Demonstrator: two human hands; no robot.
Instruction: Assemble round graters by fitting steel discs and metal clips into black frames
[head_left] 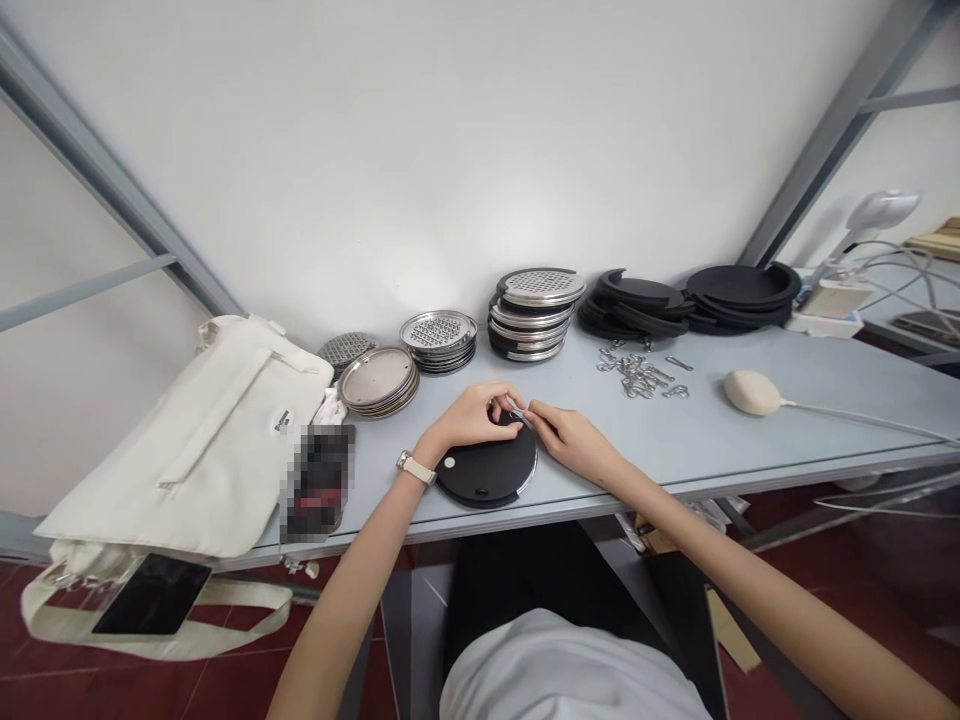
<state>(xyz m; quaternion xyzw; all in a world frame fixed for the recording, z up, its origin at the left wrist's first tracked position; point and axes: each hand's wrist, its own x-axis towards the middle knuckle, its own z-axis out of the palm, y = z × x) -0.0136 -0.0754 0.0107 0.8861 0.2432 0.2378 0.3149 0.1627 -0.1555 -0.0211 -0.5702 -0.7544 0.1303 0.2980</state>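
Observation:
A black round disc (487, 468) with a silver rim along its right side and a small pale dot lies flat near the table's front edge. My left hand (476, 412), with a watch on its wrist, curls over the disc's far edge. Thumb and fingers of that hand close around a small metal clip (517, 413). From the right, my right hand (564, 436) pinches the same clip between thumb and forefinger. The fingers partly hide the clip and the disc's far edge. Similar small metal clips (641, 374) lie in a loose pile behind and to the right.
Along the wall stand stacks of metal grater discs (439, 330), plain metal discs (377, 378), assembled graters (536, 300) and black round holders (637, 300). A white bag (187, 440) and a blurred dark object (319, 480) lie left. A cream corded device (752, 391) rests right.

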